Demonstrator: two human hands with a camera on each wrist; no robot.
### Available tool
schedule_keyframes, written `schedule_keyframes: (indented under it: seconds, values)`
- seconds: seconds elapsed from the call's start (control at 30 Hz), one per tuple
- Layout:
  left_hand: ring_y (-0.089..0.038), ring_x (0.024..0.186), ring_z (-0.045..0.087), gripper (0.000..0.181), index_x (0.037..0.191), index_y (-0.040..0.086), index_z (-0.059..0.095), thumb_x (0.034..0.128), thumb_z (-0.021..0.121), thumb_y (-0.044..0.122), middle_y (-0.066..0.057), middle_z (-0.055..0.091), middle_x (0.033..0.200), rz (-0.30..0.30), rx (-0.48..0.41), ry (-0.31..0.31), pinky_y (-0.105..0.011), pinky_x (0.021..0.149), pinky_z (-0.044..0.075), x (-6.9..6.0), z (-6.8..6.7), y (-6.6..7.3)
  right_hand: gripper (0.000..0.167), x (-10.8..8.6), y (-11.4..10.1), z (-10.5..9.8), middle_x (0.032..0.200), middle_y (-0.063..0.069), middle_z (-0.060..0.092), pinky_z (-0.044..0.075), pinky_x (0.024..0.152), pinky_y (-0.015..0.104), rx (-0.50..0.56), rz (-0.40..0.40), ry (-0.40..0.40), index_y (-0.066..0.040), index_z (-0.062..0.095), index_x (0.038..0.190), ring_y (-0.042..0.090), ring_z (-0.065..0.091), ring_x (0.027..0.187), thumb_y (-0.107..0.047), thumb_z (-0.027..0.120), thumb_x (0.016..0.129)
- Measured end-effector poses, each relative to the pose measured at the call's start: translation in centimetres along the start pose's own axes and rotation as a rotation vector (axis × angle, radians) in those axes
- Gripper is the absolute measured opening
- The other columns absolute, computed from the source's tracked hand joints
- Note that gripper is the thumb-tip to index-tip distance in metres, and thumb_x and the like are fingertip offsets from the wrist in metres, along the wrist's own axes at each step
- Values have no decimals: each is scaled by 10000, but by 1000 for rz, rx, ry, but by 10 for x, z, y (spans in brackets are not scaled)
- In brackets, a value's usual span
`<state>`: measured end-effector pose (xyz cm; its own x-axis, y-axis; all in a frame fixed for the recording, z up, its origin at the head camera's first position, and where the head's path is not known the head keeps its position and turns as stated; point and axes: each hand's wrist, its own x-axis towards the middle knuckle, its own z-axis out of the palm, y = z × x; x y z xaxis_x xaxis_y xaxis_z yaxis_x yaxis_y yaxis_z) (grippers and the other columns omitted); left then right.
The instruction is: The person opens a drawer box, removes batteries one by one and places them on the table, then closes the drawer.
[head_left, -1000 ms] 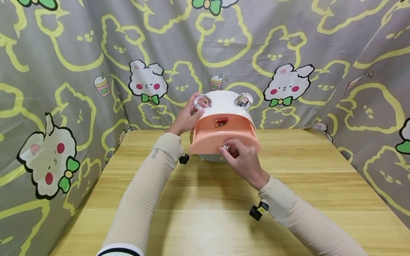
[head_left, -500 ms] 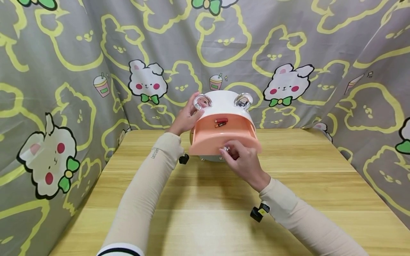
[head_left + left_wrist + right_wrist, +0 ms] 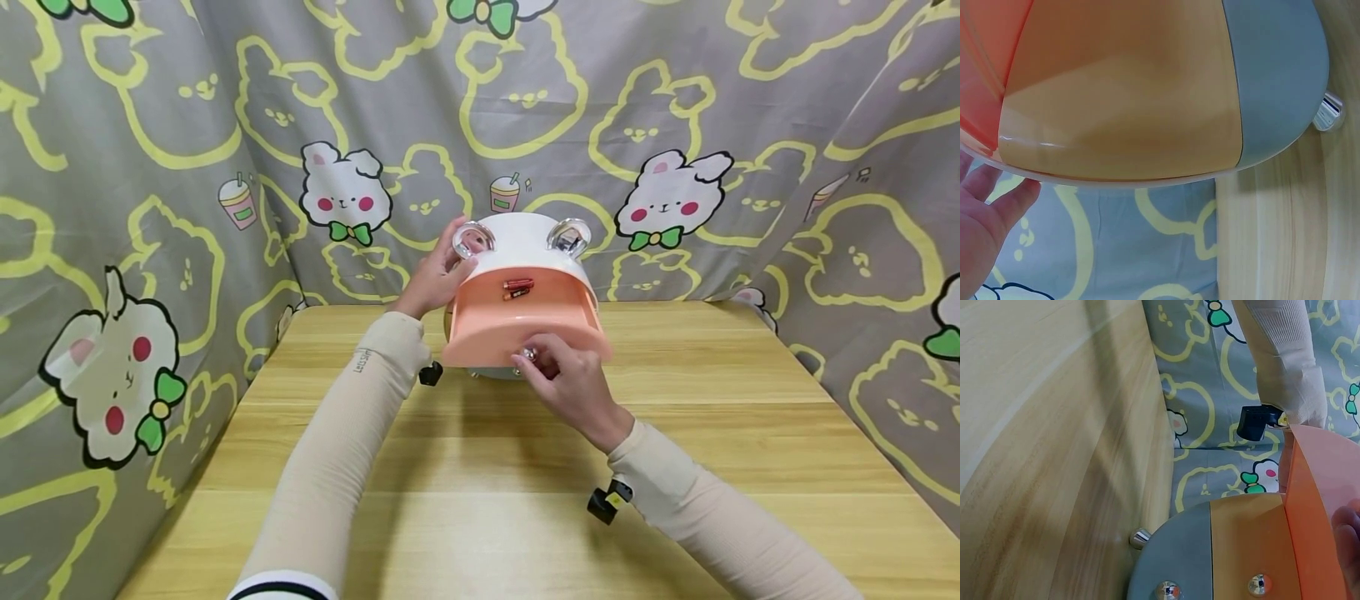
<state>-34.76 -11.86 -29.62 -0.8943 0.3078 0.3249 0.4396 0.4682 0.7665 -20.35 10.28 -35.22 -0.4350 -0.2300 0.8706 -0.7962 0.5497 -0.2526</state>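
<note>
A small rounded desktop drawer cabinet [image 3: 521, 237] stands on the table, white on top with two shiny silver ears. Its pink top drawer [image 3: 483, 343] is pulled well out. Inside lie two small cylinders [image 3: 517, 287], red and dark orange, that look like batteries. My right hand [image 3: 576, 383] pinches the silver knob [image 3: 529, 353] on that drawer's front. My left hand [image 3: 435, 275] rests against the cabinet's upper left side by the left ear, fingers extended; its fingertips [image 3: 1019, 194] touch the side edge in the left wrist view.
Below the pink drawer, a yellow-orange drawer [image 3: 1247, 550] and a grey one [image 3: 1179, 556] are closed, each with a silver knob. A silver foot [image 3: 1139, 538] props the cabinet on the wooden table [image 3: 480, 500]. Patterned curtain [image 3: 427, 100] hangs behind and at both sides.
The pink drawer has slid slightly further out toward me, with my right hand moving along on its knob. My left hand stays in place on the cabinet.
</note>
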Motion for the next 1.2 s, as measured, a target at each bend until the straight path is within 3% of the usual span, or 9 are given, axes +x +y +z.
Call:
schedule_keyframes:
  seconds: [1.2]
  values:
    - [-232, 1326, 427, 642, 1495, 485, 187, 965, 545, 426, -5, 464, 1458, -4, 13, 8, -484, 1080, 322, -1, 1, 1, 228, -5, -1, -3, 631, -38, 585, 429, 445, 189, 35, 0, -44, -52, 615, 938, 23, 517, 507, -81, 780, 784]
